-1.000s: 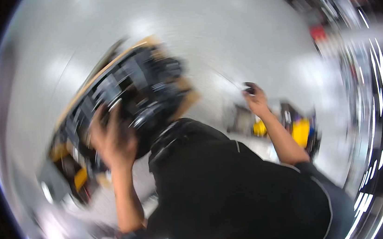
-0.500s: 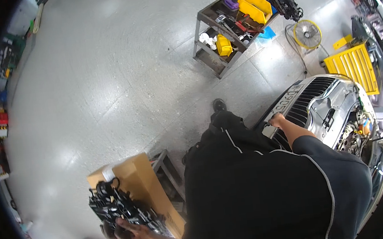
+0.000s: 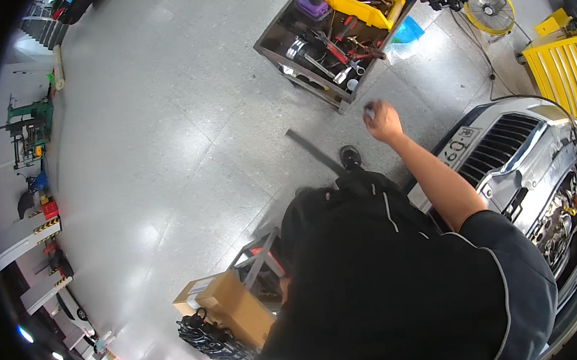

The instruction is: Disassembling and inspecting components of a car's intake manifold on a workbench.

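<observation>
The fingers of the right hand [image 3: 382, 122] were curled around a small dark-grey object [image 3: 369, 112], too little visible to identify, near the corner of a dark-grey metal tool cart [image 3: 277, 37] bearing a yellow open-topped plastic bin [image 3: 359, 11]. Only a sliver of the left hand [image 3: 285, 289] showed past the black shirt [image 3: 384, 289], beside a grey metal frame [image 3: 258, 262]; its grip could not be told. Beyond stood a brown cardboard box [image 3: 228, 306].
</observation>
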Motion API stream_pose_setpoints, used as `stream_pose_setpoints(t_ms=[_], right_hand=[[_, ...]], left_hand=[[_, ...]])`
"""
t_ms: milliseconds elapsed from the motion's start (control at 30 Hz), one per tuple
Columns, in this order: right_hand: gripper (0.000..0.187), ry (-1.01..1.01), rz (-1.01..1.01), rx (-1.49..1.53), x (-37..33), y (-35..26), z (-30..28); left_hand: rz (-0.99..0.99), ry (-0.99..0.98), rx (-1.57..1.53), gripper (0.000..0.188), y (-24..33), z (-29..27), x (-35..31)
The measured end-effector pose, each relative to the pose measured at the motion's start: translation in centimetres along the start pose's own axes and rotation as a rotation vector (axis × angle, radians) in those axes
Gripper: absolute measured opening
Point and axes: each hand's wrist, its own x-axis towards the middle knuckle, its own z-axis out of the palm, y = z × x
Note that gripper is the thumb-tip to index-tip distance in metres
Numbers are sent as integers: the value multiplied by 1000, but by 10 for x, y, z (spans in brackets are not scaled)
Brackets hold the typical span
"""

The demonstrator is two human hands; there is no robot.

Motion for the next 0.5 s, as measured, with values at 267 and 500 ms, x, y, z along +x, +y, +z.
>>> stream_pose_setpoints(t_ms=[267,500], right_hand=[[33,146,17,-93,157,-32,-22],[27,123,117,-90,177,-24,-64]], left_hand=[[-67,-108,-248,26,144,-131,53],[-249,4,-884,42,261,-232,194]])
